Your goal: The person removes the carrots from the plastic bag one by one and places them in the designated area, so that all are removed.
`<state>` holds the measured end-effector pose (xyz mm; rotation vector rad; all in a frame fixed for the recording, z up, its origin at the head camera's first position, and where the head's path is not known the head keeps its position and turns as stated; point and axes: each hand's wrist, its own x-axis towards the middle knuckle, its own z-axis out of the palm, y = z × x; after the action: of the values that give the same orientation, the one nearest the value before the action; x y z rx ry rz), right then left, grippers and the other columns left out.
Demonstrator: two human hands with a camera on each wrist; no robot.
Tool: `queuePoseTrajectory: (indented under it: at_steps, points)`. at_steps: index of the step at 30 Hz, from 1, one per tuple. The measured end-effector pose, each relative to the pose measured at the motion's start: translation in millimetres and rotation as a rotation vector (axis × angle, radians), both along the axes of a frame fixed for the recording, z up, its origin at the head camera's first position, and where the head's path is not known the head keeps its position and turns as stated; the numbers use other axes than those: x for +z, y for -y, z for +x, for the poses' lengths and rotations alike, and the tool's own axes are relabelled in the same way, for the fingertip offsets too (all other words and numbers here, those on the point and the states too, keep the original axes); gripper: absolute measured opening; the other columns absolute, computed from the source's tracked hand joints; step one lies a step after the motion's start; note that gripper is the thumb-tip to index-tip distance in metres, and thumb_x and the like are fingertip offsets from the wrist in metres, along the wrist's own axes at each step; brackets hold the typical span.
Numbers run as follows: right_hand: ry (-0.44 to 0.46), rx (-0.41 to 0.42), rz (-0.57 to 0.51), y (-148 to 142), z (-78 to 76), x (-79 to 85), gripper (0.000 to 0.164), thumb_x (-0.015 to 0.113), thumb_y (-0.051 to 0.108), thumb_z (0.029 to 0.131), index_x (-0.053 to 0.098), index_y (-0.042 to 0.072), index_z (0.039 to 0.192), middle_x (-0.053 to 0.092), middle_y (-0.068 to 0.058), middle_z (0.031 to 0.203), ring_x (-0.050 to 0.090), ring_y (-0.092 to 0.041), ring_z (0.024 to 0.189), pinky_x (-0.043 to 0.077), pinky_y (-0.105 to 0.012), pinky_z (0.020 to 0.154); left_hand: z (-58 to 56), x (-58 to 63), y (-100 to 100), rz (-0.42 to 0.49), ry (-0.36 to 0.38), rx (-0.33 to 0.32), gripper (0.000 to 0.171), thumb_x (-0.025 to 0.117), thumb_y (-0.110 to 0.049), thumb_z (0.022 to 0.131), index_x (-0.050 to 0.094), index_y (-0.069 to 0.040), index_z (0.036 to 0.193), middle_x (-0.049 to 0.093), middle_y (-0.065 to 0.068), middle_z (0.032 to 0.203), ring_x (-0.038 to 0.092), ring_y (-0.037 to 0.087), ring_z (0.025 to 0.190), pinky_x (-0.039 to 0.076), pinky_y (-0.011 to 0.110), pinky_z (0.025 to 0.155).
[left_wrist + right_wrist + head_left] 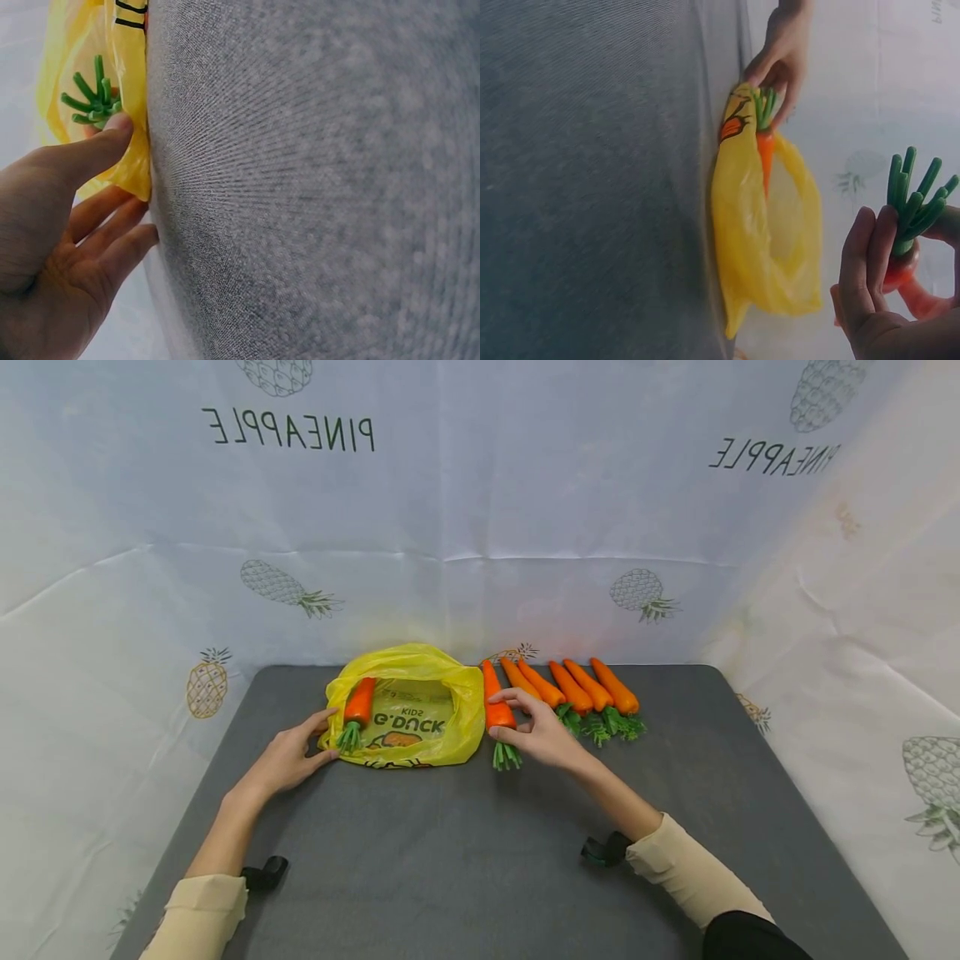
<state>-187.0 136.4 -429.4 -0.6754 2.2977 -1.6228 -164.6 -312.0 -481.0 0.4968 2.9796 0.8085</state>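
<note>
A yellow plastic bag (pixel 468 718) lies on the table with its mouth spread wide. One carrot (pixel 361 700) with a short green stem lies inside it, at the left. My left hand (pixel 288 760) holds the bag's left edge, thumb at the rim near that stem in the left wrist view, other fingers on the outer side. Just right of the bag, my right hand (pixel 536 731) grips another carrot (pixel 491 685) between thumb and fingers. Its cut green stems (pixel 911 199) stick out past the fingers in the right wrist view.
Several more carrots (pixel 613 685), some with leafy green tops, lie in a row along the table's back, right of my right hand. The dark grey table (pixel 420 860) meets a white pineapple-print cloth (pixel 480 510) behind it.
</note>
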Motion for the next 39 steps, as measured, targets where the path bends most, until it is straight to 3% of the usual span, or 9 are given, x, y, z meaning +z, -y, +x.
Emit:
queuePoseTrajectory:
  at_steps: [8, 15, 20, 22, 29, 39]
  points:
    - [0.036, -0.025, 0.061, -15.5, 1.7, -9.3, 0.046, 0.072, 0.018, 0.106, 0.056, 0.005, 0.147, 0.053, -0.029, 0.154, 0.078, -0.028, 0.096, 0.061, -0.029, 0.078, 1.2, 1.0, -0.2, 0.01, -0.007, -0.007, 0.075, 0.078, -0.014, 0.101, 0.04, -0.003, 0.165, 0.067, 0.032, 0.144, 0.068, 0.051, 0.129, 0.055, 0.069, 0.1]
    - [0.042, -0.032, 0.1, -26.1, 4.7, -21.7, 0.045, 0.072, 0.02, 0.106, 0.057, 0.005, 0.146, 0.054, -0.027, 0.152, 0.074, -0.026, 0.09, 0.059, -0.03, 0.074, 1.0, 2.6, -0.1, -0.008, -0.009, 0.005, 0.075, 0.078, -0.016, 0.101, 0.04, -0.003, 0.165, 0.066, 0.033, 0.145, 0.068, 0.052, 0.128, 0.055, 0.068, 0.097]
    - [0.05, -0.035, 0.134, -31.2, 6.0, -31.7, 0.044, 0.073, 0.021, 0.106, 0.059, 0.007, 0.145, 0.057, -0.024, 0.151, 0.069, -0.028, 0.111, 0.058, -0.03, 0.076, 0.0, 2.6, -0.3, -0.011, -0.005, 0.005, 0.075, 0.078, -0.016, 0.101, 0.04, -0.002, 0.165, 0.066, 0.034, 0.145, 0.067, 0.053, 0.128, 0.055, 0.068, 0.098]
    - [0.046, -0.032, 0.146, -32.5, 6.1, -34.8, 0.044, 0.073, 0.021, 0.106, 0.059, 0.007, 0.145, 0.058, -0.023, 0.15, 0.067, -0.028, 0.109, 0.057, -0.031, 0.075, -0.1, 2.6, -0.4, -0.011, -0.003, 0.005, 0.075, 0.078, -0.016, 0.102, 0.039, -0.002, 0.165, 0.065, 0.034, 0.146, 0.067, 0.054, 0.129, 0.055, 0.069, 0.099]
    - [0.064, -0.012, 0.159, -34.9, 7.2, -39.4, 0.045, 0.072, 0.02, 0.106, 0.057, 0.006, 0.146, 0.061, -0.025, 0.145, 0.062, -0.022, 0.072, 0.059, -0.038, 0.069, 0.8, 3.9, -1.2, -0.004, -0.006, 0.002, 0.075, 0.078, -0.016, 0.102, 0.04, -0.002, 0.165, 0.065, 0.034, 0.146, 0.065, 0.055, 0.13, 0.054, 0.07, 0.1]
    - [0.096, 0.038, 0.163, -39.9, 7.9, -49.8, 0.047, 0.07, 0.021, 0.107, 0.054, 0.004, 0.148, 0.054, -0.029, 0.15, 0.061, -0.021, 0.066, 0.058, -0.033, 0.069, 2.2, 0.9, -0.6, -0.009, -0.012, 0.003, 0.075, 0.078, -0.015, 0.101, 0.04, -0.003, 0.165, 0.067, 0.033, 0.144, 0.07, 0.051, 0.123, 0.056, 0.065, 0.094]
